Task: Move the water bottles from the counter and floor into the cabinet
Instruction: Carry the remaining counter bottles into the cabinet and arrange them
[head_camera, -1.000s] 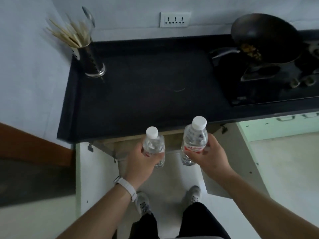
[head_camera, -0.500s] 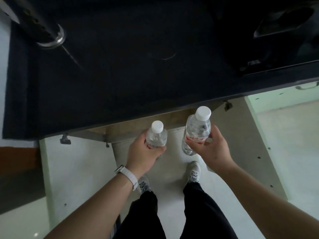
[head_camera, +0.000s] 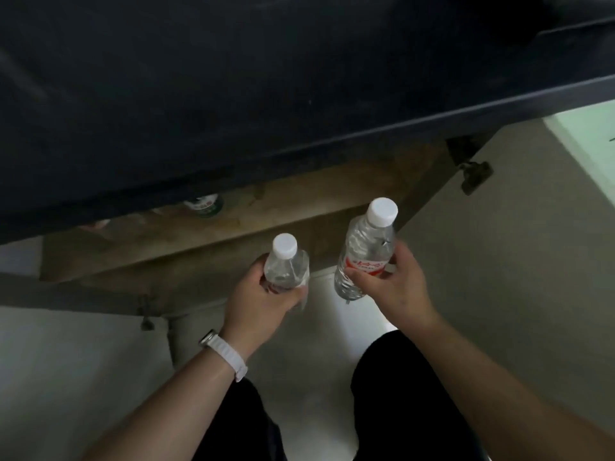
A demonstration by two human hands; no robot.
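Observation:
I hold two clear water bottles with white caps, both upright, in front of the open cabinet [head_camera: 299,207] under the counter. My left hand [head_camera: 259,301] grips the smaller bottle [head_camera: 286,264] around its body. My right hand [head_camera: 396,287] grips the taller bottle [head_camera: 366,254] at its red label. Both bottles hover just outside the cabinet's brown front edge, above the floor. Deep inside the cabinet, partly hidden by the counter edge, another container with a green and white label [head_camera: 204,204] shows.
The dark countertop [head_camera: 233,78] overhangs the cabinet and fills the upper view. The cabinet doors stand open: one at left [head_camera: 66,361], one at right [head_camera: 499,244] with a hinge [head_camera: 472,173]. A white pipe [head_camera: 179,337] runs below the cabinet. My legs in black trousers are below.
I have bent lower and closer, so the view tilted down and the counter's far items left the frame. Both bottles moved down with my hands toward the cabinet opening, grips unchanged.

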